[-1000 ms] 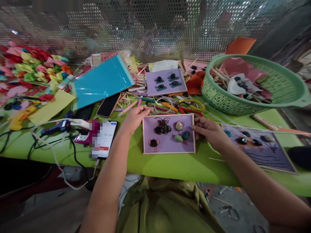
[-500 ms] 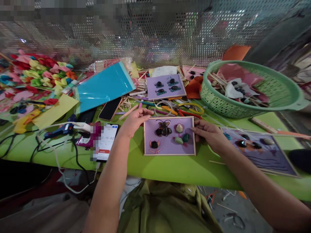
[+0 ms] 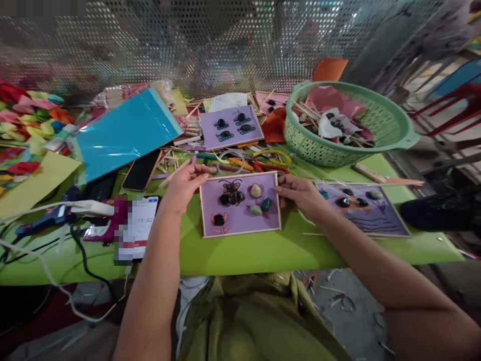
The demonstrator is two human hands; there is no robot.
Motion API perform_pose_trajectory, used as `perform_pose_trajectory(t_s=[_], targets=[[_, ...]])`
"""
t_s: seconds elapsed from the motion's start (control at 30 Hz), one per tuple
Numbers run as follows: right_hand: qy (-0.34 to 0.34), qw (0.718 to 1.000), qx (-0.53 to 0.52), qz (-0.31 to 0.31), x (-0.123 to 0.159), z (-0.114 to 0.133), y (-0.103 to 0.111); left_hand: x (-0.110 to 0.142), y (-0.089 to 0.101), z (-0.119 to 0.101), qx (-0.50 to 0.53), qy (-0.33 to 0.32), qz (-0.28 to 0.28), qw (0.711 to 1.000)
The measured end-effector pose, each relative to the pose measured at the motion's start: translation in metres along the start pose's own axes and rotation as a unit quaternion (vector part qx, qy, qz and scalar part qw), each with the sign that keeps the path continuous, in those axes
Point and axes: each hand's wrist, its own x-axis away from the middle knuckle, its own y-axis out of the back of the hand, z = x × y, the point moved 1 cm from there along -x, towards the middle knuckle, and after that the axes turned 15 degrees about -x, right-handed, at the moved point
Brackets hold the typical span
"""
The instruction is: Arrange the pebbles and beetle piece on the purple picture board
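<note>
A purple craft board (image 3: 240, 220) framed with wooden sticks lies on the green table (image 3: 244, 253). Glued on it are a dark stone beetle (image 3: 230, 195), a small dark stone bug (image 3: 219, 219) and pale and green pebbles (image 3: 260, 200). My left hand (image 3: 185, 182) pinches the board's top left corner. Resting on the right edge near the top right corner are the fingers of my right hand (image 3: 300, 194).
A second purple stone board (image 3: 366, 215) lies to the right, another (image 3: 230, 127) behind. A green basket (image 3: 347, 125) holds sticks and paper. Scissors and sticks (image 3: 263, 161) lie behind the board. Phones (image 3: 140, 225), a glue gun (image 3: 45, 218) with cables, and blue paper (image 3: 120, 131) sit left.
The view has swung to the right, so everything sits further left in frame. Both hands stay on the purple board at the same corners.
</note>
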Motion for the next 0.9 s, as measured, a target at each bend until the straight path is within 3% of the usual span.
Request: perform_pose_trajectory(t_s=[0.2,0.37,0.57,0.7,0.8,0.9], targets=[[0.004,1.000,0.000,-0.004,0.000,0.001,0.001,-0.001,-0.003,0.001,0.008,0.022,0.019,1.000],[0.027,0.997,0.076,-0.008,0.002,-0.002,0.005,0.004,-0.005,-0.009,-0.120,-0.028,-0.005,0.992],[0.128,0.950,0.279,-0.054,0.003,-0.008,0.012,0.009,-0.009,-0.016,-0.267,-0.048,0.013,0.962],[0.156,0.932,0.315,-0.083,0.005,-0.008,0.013,0.008,-0.009,-0.016,-0.280,-0.062,0.009,0.958],[0.190,0.929,0.313,-0.055,0.008,-0.003,0.010,0.008,-0.007,-0.017,-0.273,-0.075,-0.014,0.959],[0.221,0.927,0.303,0.022,0.010,0.001,0.006,0.009,-0.006,-0.019,-0.278,-0.082,-0.017,0.957]])
